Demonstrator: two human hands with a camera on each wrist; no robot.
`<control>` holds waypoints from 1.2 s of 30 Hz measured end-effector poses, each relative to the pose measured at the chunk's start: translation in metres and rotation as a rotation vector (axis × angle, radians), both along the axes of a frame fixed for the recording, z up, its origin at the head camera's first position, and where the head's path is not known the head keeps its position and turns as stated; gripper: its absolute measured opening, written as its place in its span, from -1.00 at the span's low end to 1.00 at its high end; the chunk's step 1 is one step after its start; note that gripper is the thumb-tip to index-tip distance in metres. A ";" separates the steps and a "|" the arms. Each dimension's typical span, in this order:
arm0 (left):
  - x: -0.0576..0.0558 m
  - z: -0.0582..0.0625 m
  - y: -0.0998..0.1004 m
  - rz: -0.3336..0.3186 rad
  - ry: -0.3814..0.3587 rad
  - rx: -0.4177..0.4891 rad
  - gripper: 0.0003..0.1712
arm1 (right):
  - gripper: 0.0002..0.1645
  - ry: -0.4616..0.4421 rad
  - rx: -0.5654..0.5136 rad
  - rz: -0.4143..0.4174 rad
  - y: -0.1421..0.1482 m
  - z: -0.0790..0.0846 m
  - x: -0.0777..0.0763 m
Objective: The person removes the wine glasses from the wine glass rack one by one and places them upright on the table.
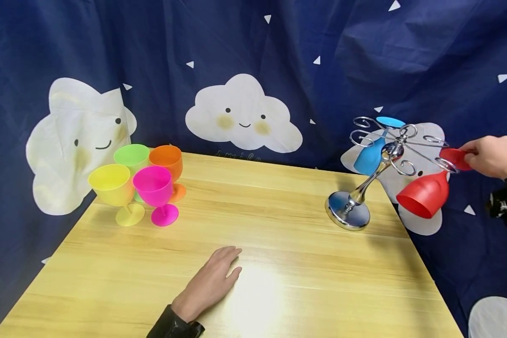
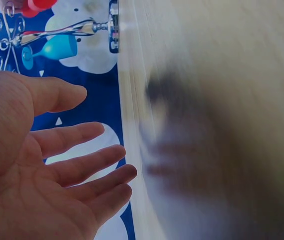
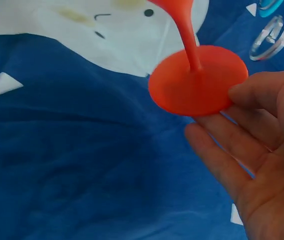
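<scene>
My right hand (image 1: 497, 156) pinches the round foot (image 3: 197, 80) of a red goblet (image 1: 424, 193) between thumb and fingers. The goblet hangs bowl-down at the right side of a chrome stemware rack (image 1: 365, 185), its foot overlapping one curled wire arm in the head view. A blue goblet (image 1: 369, 157) hangs upside down from the rack's far side. With fingers extended and nothing in it, my left hand (image 1: 211, 280) lies low over the front middle of the table; its palm and spread fingers (image 2: 77, 170) show in the left wrist view.
Upright at the table's back left stand a yellow goblet (image 1: 111, 185), a magenta goblet (image 1: 154, 187), a green goblet (image 1: 132, 156) and an orange goblet (image 1: 169, 162), close together. The rack's base sits near the right edge of the wooden table (image 1: 253, 206). A dark blue cloud-print curtain (image 1: 160, 42) hangs behind.
</scene>
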State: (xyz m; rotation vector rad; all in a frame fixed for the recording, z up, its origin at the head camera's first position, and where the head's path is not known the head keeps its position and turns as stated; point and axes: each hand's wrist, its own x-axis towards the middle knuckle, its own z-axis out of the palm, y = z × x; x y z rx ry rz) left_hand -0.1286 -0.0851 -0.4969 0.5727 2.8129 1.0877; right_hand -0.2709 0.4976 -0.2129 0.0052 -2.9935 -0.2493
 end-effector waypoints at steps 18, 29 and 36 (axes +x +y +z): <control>0.002 -0.001 -0.002 0.014 -0.001 -0.002 -0.46 | -0.77 -0.041 -0.169 0.201 -0.011 -0.093 0.027; 0.001 0.000 -0.002 0.015 0.001 -0.004 -0.46 | -0.76 -0.104 -0.343 0.250 -0.062 -0.142 0.038; 0.001 0.000 -0.002 0.009 0.006 -0.008 -0.46 | -0.68 -0.187 -0.548 0.240 -0.101 -0.167 0.043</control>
